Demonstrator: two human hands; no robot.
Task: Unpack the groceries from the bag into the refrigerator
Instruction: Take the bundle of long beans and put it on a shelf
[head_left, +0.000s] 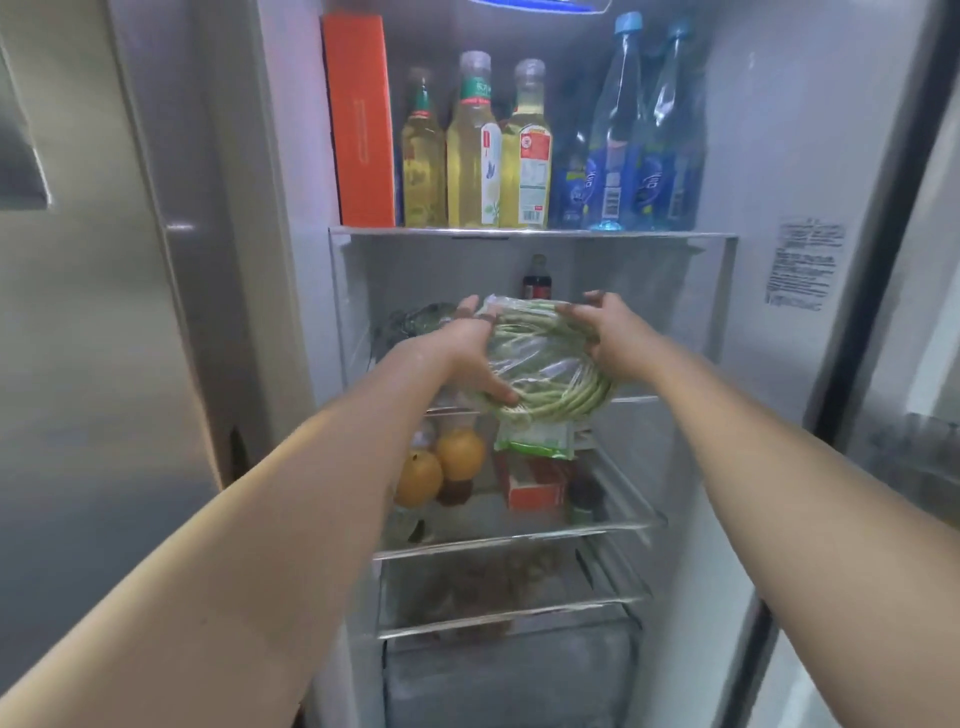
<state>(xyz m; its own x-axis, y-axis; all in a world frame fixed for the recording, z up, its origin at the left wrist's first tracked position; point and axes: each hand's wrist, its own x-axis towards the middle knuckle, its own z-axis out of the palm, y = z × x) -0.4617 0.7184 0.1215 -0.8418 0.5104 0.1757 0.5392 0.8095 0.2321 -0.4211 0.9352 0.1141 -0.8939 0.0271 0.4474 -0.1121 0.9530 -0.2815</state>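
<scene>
Open refrigerator (530, 236), bagged long beans (545, 364) between left hand (467, 348), right hand (608, 338)

We are seeing two bare forearms, both uncovered along their whole visible length, with no sleeve reaching into view. We are making out a dark ring-like band on a finger of the left hand (470, 345), though it is too blurred to be sure. The right hand (605, 338) is showing nothing worn.

Both bare forearms stretch forward; the left hand (470, 353) and right hand (610, 338) face each other, fingers curled in a grip.
</scene>
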